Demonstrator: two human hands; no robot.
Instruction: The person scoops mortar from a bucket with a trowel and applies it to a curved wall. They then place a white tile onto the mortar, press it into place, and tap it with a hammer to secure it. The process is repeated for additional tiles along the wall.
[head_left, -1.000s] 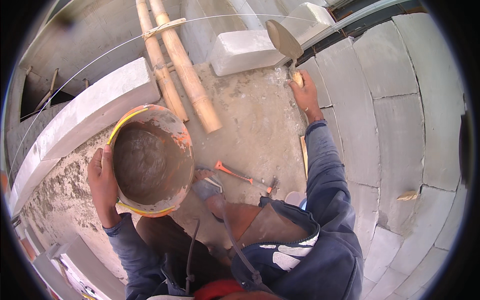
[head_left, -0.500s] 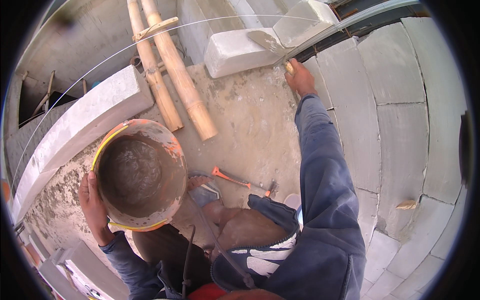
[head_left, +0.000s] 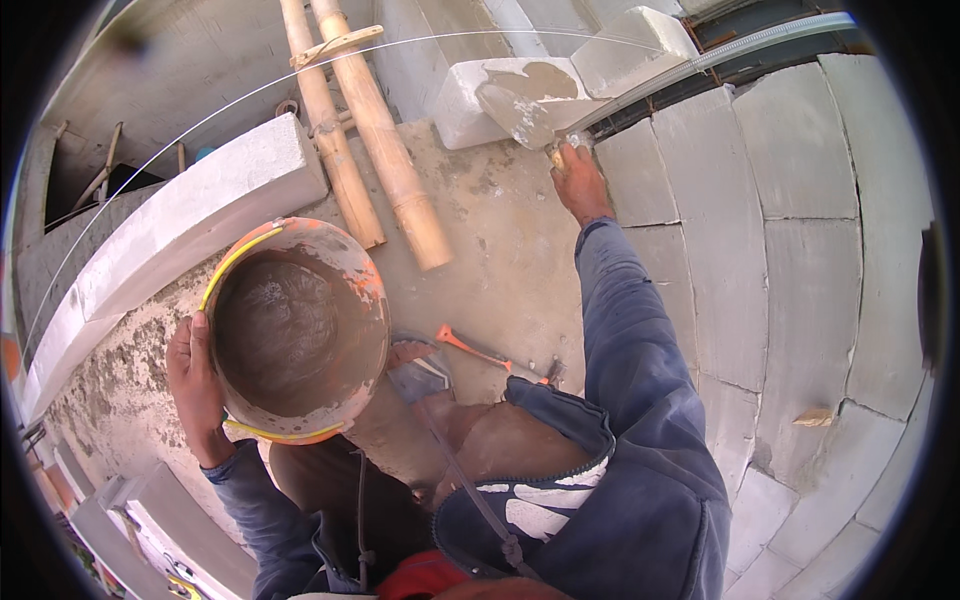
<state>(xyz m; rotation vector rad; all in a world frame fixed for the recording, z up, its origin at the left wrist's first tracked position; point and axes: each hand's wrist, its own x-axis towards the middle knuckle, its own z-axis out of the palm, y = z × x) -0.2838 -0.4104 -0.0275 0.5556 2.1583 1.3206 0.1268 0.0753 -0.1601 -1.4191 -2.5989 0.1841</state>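
Note:
My left hand [head_left: 195,385] grips the rim and yellow handle of an orange bucket [head_left: 355,330] coated in grey, with wet mortar [head_left: 280,320] inside. My right hand [head_left: 580,180] is closed on the handle of a trowel [head_left: 515,110], whose mortar-smeared blade lies against a white block [head_left: 460,105] at the top centre. Grey mortar is smeared along that block's face. A second white block [head_left: 635,50] sits to its right, beside a metal strip [head_left: 740,52].
Two bamboo poles [head_left: 385,170] lie across the upper middle. An orange hammer [head_left: 470,345] is on the concrete floor [head_left: 510,230], near my foot. A block ledge [head_left: 180,225] curves along the left; a jointed block wall [head_left: 800,280] fills the right. A thin line [head_left: 220,115] crosses above.
My right hand and trowel have moved from a raised blade of mortar onto the white block's face, and mortar now shows there. My left hand still holds the bucket, which has shifted slightly.

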